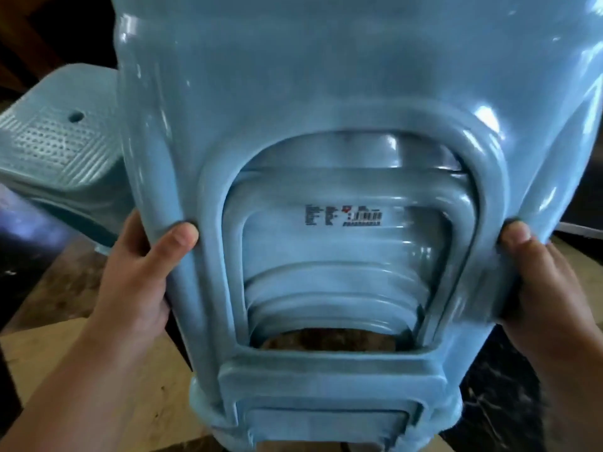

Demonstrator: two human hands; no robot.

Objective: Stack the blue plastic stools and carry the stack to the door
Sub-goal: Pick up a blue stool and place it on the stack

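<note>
Occluded and cropped areas, head view

The stool stack (326, 109) runs past the top edge; its seats are out of frame. Fingers of the left hand (130, 282) and right hand (551, 288) lie hidden behind its legs. Label (342, 215) print is illegible. The separate stool (55, 148) is blurred, partly covered.

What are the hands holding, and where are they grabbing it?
Both hands hold the stack of blue stools. The left hand grips its left leg edge, the right hand its right leg edge, thumbs in front.
</note>
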